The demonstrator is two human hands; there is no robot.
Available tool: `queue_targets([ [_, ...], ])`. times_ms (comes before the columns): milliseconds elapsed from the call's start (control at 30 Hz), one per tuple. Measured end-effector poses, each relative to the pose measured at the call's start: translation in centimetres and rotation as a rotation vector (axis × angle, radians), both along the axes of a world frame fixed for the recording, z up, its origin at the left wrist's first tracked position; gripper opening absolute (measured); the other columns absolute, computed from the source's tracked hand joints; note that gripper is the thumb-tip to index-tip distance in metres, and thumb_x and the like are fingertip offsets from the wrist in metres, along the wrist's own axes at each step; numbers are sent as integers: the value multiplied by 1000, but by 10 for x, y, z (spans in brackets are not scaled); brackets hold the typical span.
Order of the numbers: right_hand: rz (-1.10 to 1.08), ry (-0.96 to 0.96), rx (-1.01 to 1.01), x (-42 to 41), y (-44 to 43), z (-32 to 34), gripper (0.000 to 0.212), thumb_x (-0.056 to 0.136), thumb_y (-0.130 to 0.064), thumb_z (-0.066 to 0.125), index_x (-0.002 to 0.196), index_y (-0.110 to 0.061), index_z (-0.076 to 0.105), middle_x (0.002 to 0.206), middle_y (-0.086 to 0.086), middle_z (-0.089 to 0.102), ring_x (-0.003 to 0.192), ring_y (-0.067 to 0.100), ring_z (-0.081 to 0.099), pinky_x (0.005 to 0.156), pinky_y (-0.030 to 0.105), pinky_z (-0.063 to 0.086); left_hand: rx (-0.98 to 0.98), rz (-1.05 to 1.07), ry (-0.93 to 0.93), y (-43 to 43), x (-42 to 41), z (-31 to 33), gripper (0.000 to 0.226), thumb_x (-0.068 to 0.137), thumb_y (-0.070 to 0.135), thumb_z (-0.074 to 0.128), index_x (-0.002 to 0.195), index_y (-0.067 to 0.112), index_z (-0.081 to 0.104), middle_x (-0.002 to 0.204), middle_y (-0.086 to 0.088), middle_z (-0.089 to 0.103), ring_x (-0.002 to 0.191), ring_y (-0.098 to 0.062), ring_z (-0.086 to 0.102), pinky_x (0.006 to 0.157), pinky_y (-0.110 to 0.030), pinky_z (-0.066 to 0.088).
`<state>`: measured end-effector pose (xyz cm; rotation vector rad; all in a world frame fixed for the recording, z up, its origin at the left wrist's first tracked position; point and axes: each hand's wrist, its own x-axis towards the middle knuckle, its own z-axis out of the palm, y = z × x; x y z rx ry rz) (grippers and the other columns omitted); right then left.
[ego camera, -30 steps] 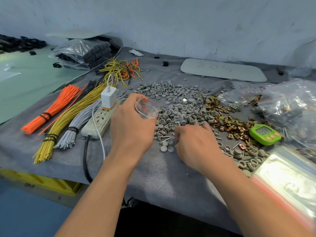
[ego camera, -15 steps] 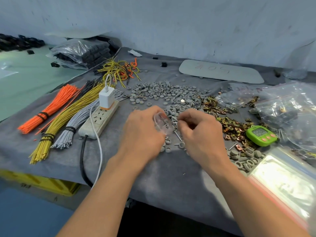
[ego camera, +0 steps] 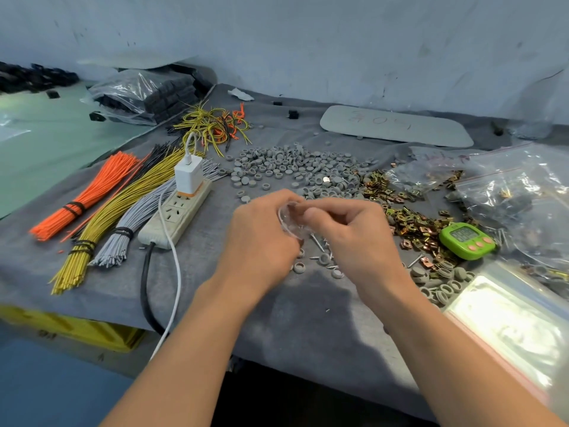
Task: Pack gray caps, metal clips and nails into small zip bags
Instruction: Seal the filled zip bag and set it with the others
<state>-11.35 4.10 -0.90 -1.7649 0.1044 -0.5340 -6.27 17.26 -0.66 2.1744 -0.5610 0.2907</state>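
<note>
Fingers [ego camera: 326, 211] pinching small zip bag [ego camera: 288, 222], contents unclear

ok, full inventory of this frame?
gray caps: many, gray, heap mid-table
metal clips: many, brassy, right of caps
nails: several, silver, loose under the hands
small zip bag: one, clear, held above nails
wire bundles: three, orange, yellow, gray, left
loose wires: tangle, yellow-orange, back
power strip: one, beige, with white charger
timer: one, green, right
large bags: several, clear, far right
tray: one, gray, back
left hand: holds small zip bag
right hand: fingers curled at bag mouth
</note>
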Motion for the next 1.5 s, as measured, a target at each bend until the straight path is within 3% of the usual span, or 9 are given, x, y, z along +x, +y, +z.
queue_targets([
  [133, -264, 133, -155, 0, -7, -13, 22, 91, -12, 69, 82, -29, 81, 72, -16, 76, 49, -3, 60, 49, 14, 46, -112, 126, -69, 4, 2, 5, 23, 75, 14, 79, 88, 32, 74, 79, 16, 74, 79, -6, 68, 76, -29, 52],
  [267, -135, 428, -752, 3, -5, -32, 27, 97, -18, 61, 113, -33, 75, 113, -3, 73, 107, 20, 62, 90, 31, 47, -133, 143, -83, 6, 1, 6, 21, 76, 13, 78, 87, 31, 74, 76, 15, 73, 77, -5, 66, 73, -25, 47],
  [367, -95, 418, -1014, 7, -1, -30, 30, 90, -12, 62, 106, -35, 73, 112, -4, 65, 107, 23, 52, 82, 35, 29, -122, 133, -97, 6, 1, 6, 20, 78, 13, 77, 88, 31, 74, 77, 13, 73, 78, -8, 66, 72, -26, 47],
  [600, -130, 526, -1064, 8, 2, -18, 30, 82, -1, 53, 98, -25, 64, 72, -6, 50, 79, 26, 53, 82, 36, 28, -110, 137, -91, 7, 2, 4, 18, 78, 16, 77, 89, 31, 74, 77, 15, 73, 76, -6, 65, 71, -27, 47],
  [867, -119, 609, -1095, 3, -2, -11, 28, 78, -5, 54, 95, -25, 61, 69, -6, 56, 78, 26, 58, 86, 40, 29, -74, 137, -69, 8, 2, 4, 17, 79, 18, 77, 91, 30, 76, 83, 11, 75, 84, -14, 70, 77, -39, 56],
  [1033, -231, 527, -976, -1, -4, -9, 33, 76, 0, 56, 91, -28, 58, 72, -9, 55, 82, 25, 55, 92, 40, 37, -63, 140, -50, 6, 2, 4, 19, 78, 18, 77, 93, 30, 76, 85, 10, 76, 86, -15, 70, 77, -39, 57],
  [1200, -333, 66, -413, -7, -8, 1, 21, 83, -7, 70, 79, -28, 66, 69, -13, 67, 66, 6, 62, 62, 18, 46, 33, 129, -32, -1, -1, 3, 24, 79, 21, 80, 98, 33, 74, 90, 10, 75, 92, -16, 68, 79, -36, 53],
  [1267, -245, -61, -177, -8, -7, 7, 20, 80, -4, 73, 76, -23, 69, 67, -6, 71, 61, 9, 65, 58, 27, 52, 66, 89, -11, -5, -3, 3, 28, 78, 24, 82, 103, 34, 72, 95, 9, 75, 96, -17, 65, 83, -37, 52],
  [1500, -19, -23, 7, -6, 1, 6, 29, 78, 4, 77, 76, -25, 83, 73, -5, 78, 67, 7, 72, 65, 26, 58, 0, -86, -35, -11, -10, 2, 30, 74, 22, 80, 99, 32, 69, 89, 7, 72, 87, -14, 62, 74, -37, 48],
])
